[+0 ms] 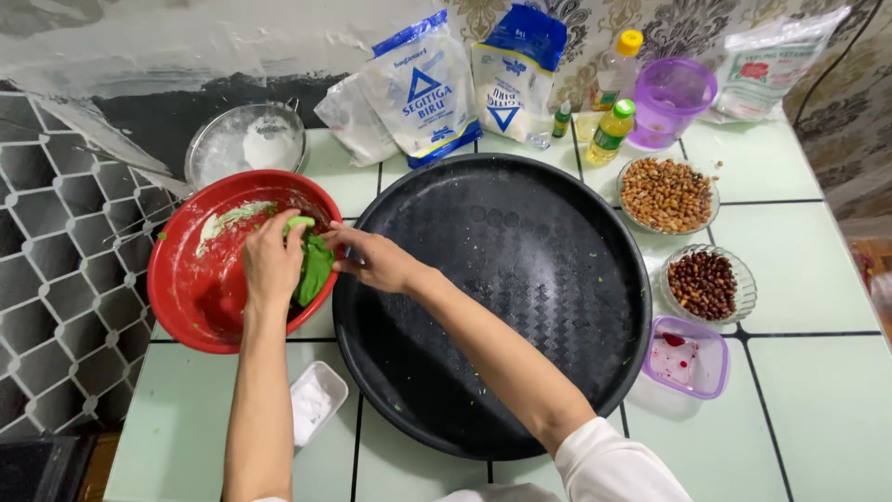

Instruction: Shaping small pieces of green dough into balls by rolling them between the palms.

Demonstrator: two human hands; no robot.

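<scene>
A lump of green dough point(316, 265) lies inside a red bowl point(190, 297) at the left of the tiled counter. My left hand point(271, 263) rests on the dough from the left, its fingers curled over the top of it. From the right, my right hand point(376, 258) reaches over the bowl's rim and grips the dough's edge. A large round black tray point(520, 307) sits beside the bowl, under my right forearm. Green smears cling to the bowl's inner wall.
A metal sieve with white flour point(246, 144) stands behind the bowl. Flour bags point(423, 88), small bottles point(610, 130) and a purple cup point(669, 98) line the back. Two glass bowls of nuts point(667, 195) point(704, 284), a purple box point(686, 358) and a small white dish point(314, 402) surround the tray.
</scene>
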